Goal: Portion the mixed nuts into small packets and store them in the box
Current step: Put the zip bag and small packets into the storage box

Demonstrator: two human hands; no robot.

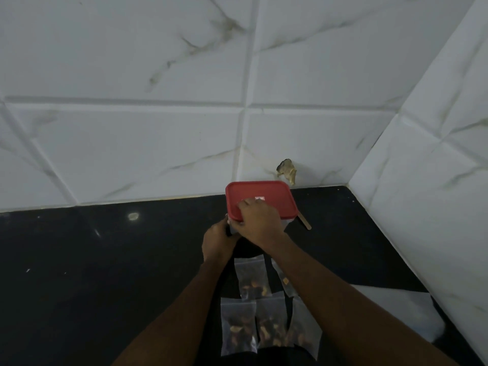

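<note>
A clear box with a red lid (274, 192) stands on the black counter near the back wall. My right hand (257, 220) lies on top of the lid's near edge, fingers curled over it. My left hand (217, 237) grips the box's near left corner from the side. Several small clear packets of mixed nuts (252, 280) lie flat on the counter between my forearms, in two rows; a nearer one (237, 328) sits at the bottom. My right forearm partly covers the right-hand packets.
A thin wooden stick (305, 222) pokes out from behind the box at its right. White marble-look tiled walls meet in a corner at the right. A chipped hole (287, 171) marks the wall behind the box. The black counter (105, 260) stretches left.
</note>
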